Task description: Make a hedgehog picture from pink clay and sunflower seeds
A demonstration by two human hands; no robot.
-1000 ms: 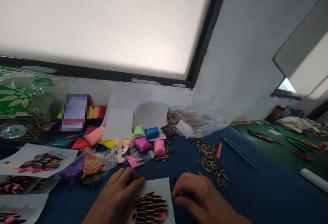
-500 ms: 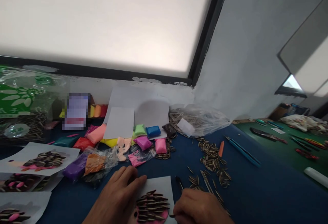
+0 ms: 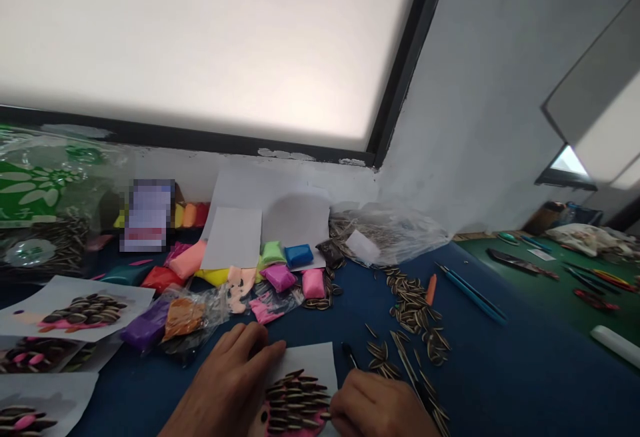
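A white paper point(image 3: 310, 355) lies before me with a hedgehog figure in pink clay point(image 3: 319, 418), its back covered in rows of striped sunflower seeds point(image 3: 295, 397). My left hand point(image 3: 233, 374) rests on the paper's left side, fingers stretched out and holding nothing. At the figure's right edge, my right hand point(image 3: 380, 402) pinches a sunflower seed point(image 3: 325, 416), whose tip meets the pink clay. Most of that seed is hidden by the fingers. A dark-tipped tool point(image 3: 349, 355) lies partly under my right hand. Loose sunflower seeds point(image 3: 413, 304) are scattered on the blue table to the right.
Finished-looking seed pictures point(image 3: 85, 310) lie at left. Behind are bright clay packets point(image 3: 280, 278), a phone point(image 3: 147, 217), white sheets point(image 3: 235, 237) and a plastic bag of seeds point(image 3: 390, 230). Blue tweezers point(image 3: 473, 294) and an orange stick point(image 3: 431, 289) lie at right.
My right hand has shifted slightly left, bringing the pinched seed from over the white paper to the clay's right edge. My left hand stays in place.
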